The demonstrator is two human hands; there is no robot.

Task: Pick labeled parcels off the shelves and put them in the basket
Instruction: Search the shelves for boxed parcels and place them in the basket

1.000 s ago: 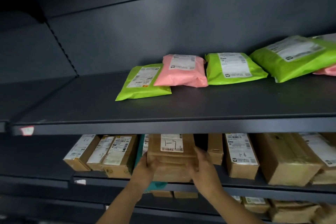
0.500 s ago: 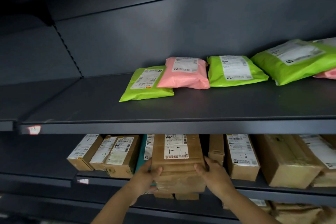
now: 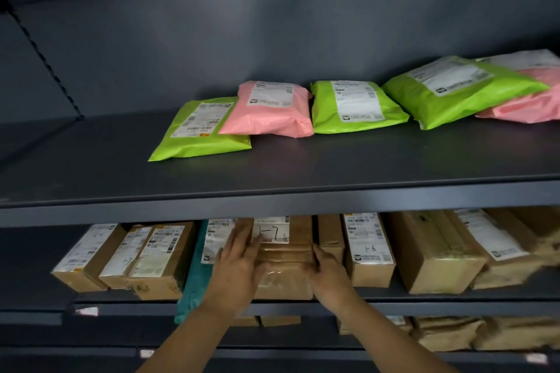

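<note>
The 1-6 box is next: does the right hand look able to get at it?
Probably yes: the right hand sits just left of the 1-6 box, whose front face is unblocked.

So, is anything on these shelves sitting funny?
Yes: the teal bag, wedged between brown boxes on the lower shelf, droops over the front edge. On the upper shelf, the left pink parcel lies partly on a green parcel.

You face a dark grey back panel [image 3: 212, 39]; a slotted upright [image 3: 45, 63] slants down it at your left; a small white tag [image 3: 88, 311] sits lower left.
</note>
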